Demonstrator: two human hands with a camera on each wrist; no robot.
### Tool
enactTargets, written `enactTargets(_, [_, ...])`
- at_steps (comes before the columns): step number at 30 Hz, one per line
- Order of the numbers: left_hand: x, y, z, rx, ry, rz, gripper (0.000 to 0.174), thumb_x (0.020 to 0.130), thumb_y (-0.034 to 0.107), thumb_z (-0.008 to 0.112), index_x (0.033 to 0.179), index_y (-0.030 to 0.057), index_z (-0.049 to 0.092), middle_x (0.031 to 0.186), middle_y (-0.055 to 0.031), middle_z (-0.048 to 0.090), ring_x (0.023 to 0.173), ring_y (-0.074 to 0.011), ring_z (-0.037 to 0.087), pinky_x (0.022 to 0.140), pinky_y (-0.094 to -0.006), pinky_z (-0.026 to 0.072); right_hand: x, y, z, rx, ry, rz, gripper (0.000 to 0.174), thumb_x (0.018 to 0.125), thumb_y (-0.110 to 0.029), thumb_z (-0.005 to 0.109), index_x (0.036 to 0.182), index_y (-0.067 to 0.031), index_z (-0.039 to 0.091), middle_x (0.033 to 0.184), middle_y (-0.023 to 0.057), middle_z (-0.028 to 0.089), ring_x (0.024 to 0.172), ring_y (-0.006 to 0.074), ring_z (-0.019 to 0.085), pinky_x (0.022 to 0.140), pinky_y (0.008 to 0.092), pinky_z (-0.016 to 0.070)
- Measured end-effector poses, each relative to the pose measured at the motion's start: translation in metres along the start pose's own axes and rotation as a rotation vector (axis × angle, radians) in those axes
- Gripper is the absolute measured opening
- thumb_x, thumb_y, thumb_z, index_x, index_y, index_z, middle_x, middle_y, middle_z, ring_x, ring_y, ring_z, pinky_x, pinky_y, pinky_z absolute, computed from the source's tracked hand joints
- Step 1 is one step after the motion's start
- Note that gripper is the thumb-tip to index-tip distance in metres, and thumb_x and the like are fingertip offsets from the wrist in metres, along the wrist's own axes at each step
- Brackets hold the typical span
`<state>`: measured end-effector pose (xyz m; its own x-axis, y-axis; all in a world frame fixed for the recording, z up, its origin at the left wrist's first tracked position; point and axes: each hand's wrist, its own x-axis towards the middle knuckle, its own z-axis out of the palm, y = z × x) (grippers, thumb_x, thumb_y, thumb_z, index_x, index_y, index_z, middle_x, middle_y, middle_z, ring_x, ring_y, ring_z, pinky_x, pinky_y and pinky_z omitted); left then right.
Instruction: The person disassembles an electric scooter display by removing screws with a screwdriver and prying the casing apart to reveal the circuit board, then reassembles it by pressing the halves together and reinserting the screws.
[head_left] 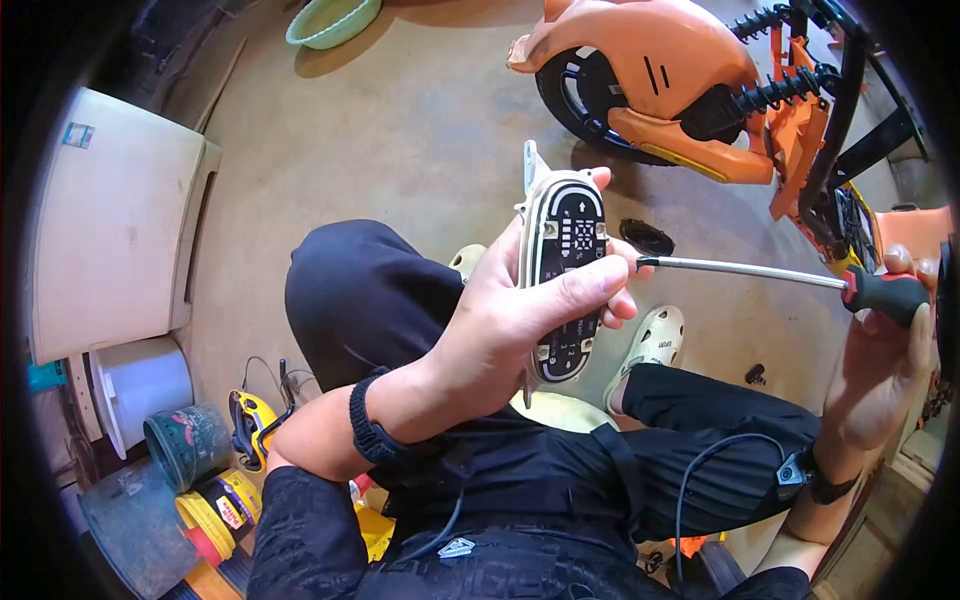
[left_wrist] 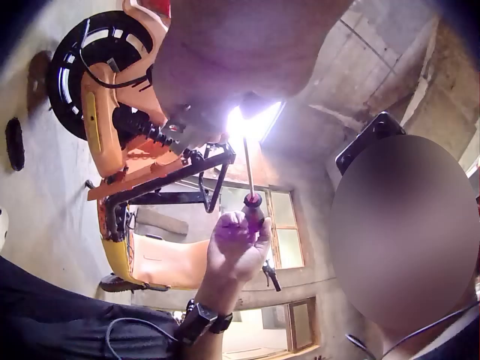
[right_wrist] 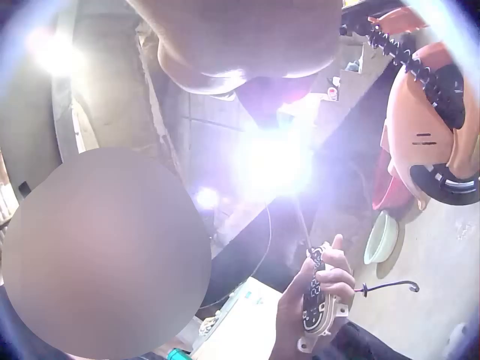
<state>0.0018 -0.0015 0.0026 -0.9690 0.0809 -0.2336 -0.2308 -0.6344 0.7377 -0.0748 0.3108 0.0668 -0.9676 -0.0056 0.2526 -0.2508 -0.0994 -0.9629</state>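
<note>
My left hand (head_left: pixel 490 315) grips an oval display panel (head_left: pixel 570 240), its black face with white symbols turned up and the thumb across it. A pale casing with small tabs rims the panel. In the right wrist view, a short dark cable (right_wrist: pixel 390 285) sticks out beside the panel (right_wrist: pixel 311 300). Off to the right, my right hand (head_left: pixel 875 375) holds a screwdriver (head_left: pixel 750 271) by its black and red handle. Its shaft points left, and the dark tip is right at the left hand's fingertips. In the left wrist view, the right hand (left_wrist: pixel 232 251) grips the handle from below.
An orange scooter (head_left: pixel 660 90) with black springs stands at the upper right. A pale green basin (head_left: pixel 330 25) sits on the floor at the back. On the left are a white cabinet (head_left: pixel 120 230) and several buckets. A dark coil (head_left: pixel 648 237) lies on the floor ahead.
</note>
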Motion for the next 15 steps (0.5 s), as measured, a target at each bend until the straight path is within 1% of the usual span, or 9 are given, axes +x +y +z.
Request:
enactTargets(3, [-0.002,0.0,0.003,-0.006,-0.025,0.011,0.081,0.093,0.012,0.071,0.158,0.0013,0.022,0.104,-0.0095,0.064,0.092,-0.0194,0.067,0.088,-0.0339,0.0546,-0.002,0.001,-0.001,-0.032,0.02,0.006,0.044,0.108,-0.031,0.043,0.145,-0.0084,0.046,0.137,0.0184,0.056,0.112,0.0171,0.062,0.102,0.0302,0.0466])
enactTargets(5, [-0.004,0.001,0.005,-0.04,0.005,-0.006,0.074,0.094,0.013,0.074,0.154,0.0042,0.032,0.107,-0.0062,0.065,0.091,-0.0145,0.068,0.083,-0.0295,0.0558,-0.002,0.002,0.0,-0.03,-0.005,0.003,0.043,0.108,-0.031,0.044,0.145,-0.0092,0.046,0.137,0.0184,0.056,0.112,0.0165,0.062,0.102,0.0295,0.0466])
enactTargets(6, [-0.004,0.002,0.006,-0.041,0.005,-0.005,0.074,0.094,0.013,0.074,0.154,0.0042,0.032,0.107,-0.0062,0.065,0.091,-0.0145,0.068,0.083,-0.0295,0.0558,-0.002,0.002,0.001,-0.03,-0.006,0.003,0.043,0.108,-0.031,0.044,0.145,-0.0092,0.046,0.137,0.0184,0.056,0.112,0.0165,0.062,0.102,0.0295,0.0466])
enactTargets(8, [-0.004,0.005,0.005,-0.015,0.009,-0.026,0.079,0.091,0.009,0.074,0.156,0.003,0.028,0.105,-0.0091,0.064,0.092,-0.0177,0.067,0.085,-0.0328,0.0546,-0.002,0.001,0.002,-0.036,-0.02,0.007,0.043,0.108,-0.031,0.044,0.145,-0.0095,0.046,0.137,0.0184,0.056,0.112,0.0165,0.062,0.102,0.0288,0.0466])
enactTargets(12, [-0.004,0.002,0.003,0.013,0.027,-0.016,0.077,0.091,0.009,0.074,0.155,0.0041,0.031,0.105,-0.0088,0.065,0.091,-0.0164,0.066,0.082,-0.0321,0.0543,-0.003,0.004,0.003,-0.049,-0.039,-0.003,0.043,0.108,-0.032,0.045,0.144,-0.0091,0.046,0.137,0.0179,0.056,0.111,0.016,0.062,0.101,0.0266,0.0472])
enactTargets(14, [-0.004,0.002,0.004,-0.015,0.028,-0.013,0.075,0.091,0.008,0.074,0.153,0.0043,0.033,0.104,-0.008,0.065,0.09,-0.0154,0.066,0.082,-0.0314,0.0539,-0.003,0.004,0.006,-0.071,0.046,-0.031,0.045,0.108,-0.034,0.044,0.144,-0.0085,0.046,0.138,0.018,0.055,0.116,0.0177,0.058,0.105,0.0316,0.0444])
enactTargets(15, [-0.004,0.002,0.005,-0.015,0.025,-0.01,0.075,0.091,0.008,0.074,0.153,0.0043,0.033,0.104,-0.008,0.065,0.09,-0.0154,0.066,0.082,-0.0314,0.0539,-0.001,0.004,0.008,-0.071,0.046,-0.036,0.045,0.108,-0.034,0.044,0.144,-0.0085,0.046,0.138,0.018,0.055,0.116,0.0177,0.058,0.105,0.0316,0.0444])
